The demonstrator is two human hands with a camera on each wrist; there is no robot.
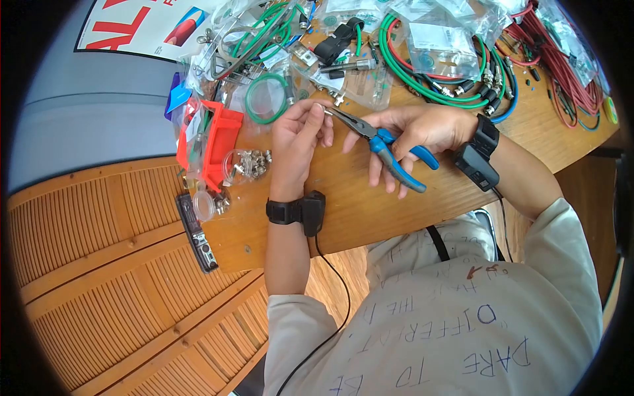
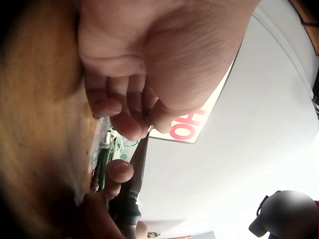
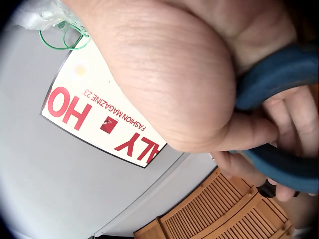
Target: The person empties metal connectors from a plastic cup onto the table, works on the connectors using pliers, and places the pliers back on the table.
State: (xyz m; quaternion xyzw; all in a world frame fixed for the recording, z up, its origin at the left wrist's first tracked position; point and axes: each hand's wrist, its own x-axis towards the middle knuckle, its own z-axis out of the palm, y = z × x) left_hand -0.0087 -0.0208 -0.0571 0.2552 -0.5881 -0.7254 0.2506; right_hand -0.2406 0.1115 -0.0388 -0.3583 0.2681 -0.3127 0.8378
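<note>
My right hand [image 1: 429,129] holds a pair of needle-nose pliers [image 1: 389,158] with blue and grey handles; in the right wrist view the thumb lies between the two spread blue handles [image 3: 279,74]. The long dark nose of the pliers points at my left hand [image 1: 297,135], which pinches a small metal piece [image 1: 327,111] between thumb and fingertips. In the left wrist view the plier tips meet that small shiny piece [image 2: 150,127] right at the fingertips. Most of the piece is hidden by the fingers, and I cannot tell its exact kind.
Beside the left forearm stand a clear tub of metal connectors [image 1: 247,165] and a red plastic bin [image 1: 221,142]. Coiled green cables [image 1: 396,66], plastic bags [image 1: 442,49] and a red cable bundle [image 1: 561,59] cover the table's far side. A multi-tool-like dark object [image 1: 197,234] lies at the left edge.
</note>
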